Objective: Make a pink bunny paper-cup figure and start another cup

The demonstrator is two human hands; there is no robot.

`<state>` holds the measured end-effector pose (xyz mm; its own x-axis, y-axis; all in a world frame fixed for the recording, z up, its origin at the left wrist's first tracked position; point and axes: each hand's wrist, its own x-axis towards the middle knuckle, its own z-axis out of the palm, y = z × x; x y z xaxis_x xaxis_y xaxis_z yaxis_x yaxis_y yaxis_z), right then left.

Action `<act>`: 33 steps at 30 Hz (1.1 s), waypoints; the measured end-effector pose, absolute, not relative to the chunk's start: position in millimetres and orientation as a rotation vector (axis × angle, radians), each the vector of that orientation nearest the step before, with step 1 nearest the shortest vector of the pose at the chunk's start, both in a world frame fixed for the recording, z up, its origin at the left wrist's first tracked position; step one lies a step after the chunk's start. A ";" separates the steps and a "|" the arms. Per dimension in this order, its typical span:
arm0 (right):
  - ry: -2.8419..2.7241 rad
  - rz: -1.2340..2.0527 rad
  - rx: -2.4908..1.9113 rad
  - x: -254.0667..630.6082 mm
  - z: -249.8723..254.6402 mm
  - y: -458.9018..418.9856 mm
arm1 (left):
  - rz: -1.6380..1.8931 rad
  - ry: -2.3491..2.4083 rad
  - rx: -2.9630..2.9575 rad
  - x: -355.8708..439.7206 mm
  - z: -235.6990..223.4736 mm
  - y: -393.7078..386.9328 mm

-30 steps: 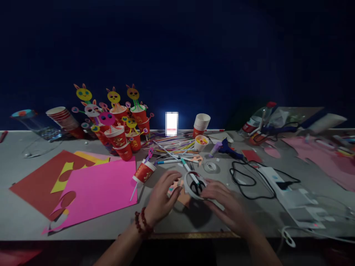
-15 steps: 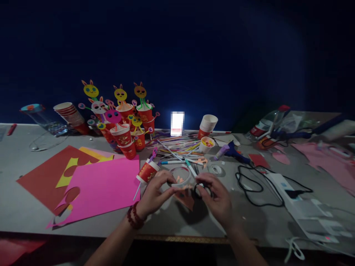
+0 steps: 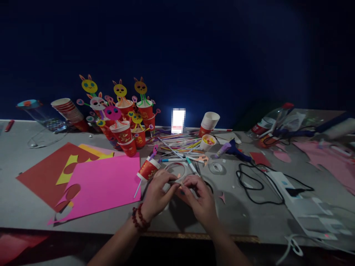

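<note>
In front of me, my left hand point(image 3: 163, 190), with a dark red bead bracelet at the wrist, is closed in a pinch on a piece of orange paper point(image 3: 183, 197). My right hand point(image 3: 198, 195) pinches the same paper from the other side; the fingertips almost meet and hide much of it. Black-handled scissors point(image 3: 210, 187) lie partly hidden behind my right hand. Just beyond the hands is a large roll of clear tape point(image 3: 176, 165). A small orange scrap point(image 3: 222, 198) lies to the right.
Pink paper point(image 3: 108, 184) and red paper point(image 3: 41, 177) lie left. A tipped red paper cup point(image 3: 148, 169) is beside my left hand. Decorated cups point(image 3: 127, 135) stand behind. Pipe cleaners point(image 3: 180, 142), a small tape roll point(image 3: 216, 168), a black cable point(image 3: 257, 202) and a power strip point(image 3: 285, 192) lie farther off.
My right hand has let go of the scissors and moved left to take hold of the orange paper alongside my left hand. An orange scrap now shows on the table at right.
</note>
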<state>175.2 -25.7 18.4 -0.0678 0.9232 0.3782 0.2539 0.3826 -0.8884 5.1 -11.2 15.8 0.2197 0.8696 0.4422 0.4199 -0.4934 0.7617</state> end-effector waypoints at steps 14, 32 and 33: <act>-1.672 0.725 -1.090 176.7 28.8 -23.7 | 1.272 1.257 2.055 12.5 23.5 -15.8; -1.877 0.625 -1.093 244.2 6.9 -40.4 | 1.083 0.973 2.145 19.0 26.6 -33.6; -1.980 0.588 -1.101 249.0 6.7 -42.9 | 1.045 0.919 2.181 20.8 25.9 -33.6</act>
<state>249.0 -42.9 6.7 -0.3207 0.8554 0.4067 0.4944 0.5175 -0.6984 20.8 -33.6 25.9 0.4650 0.7666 0.4428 0.3412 -0.6167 0.7094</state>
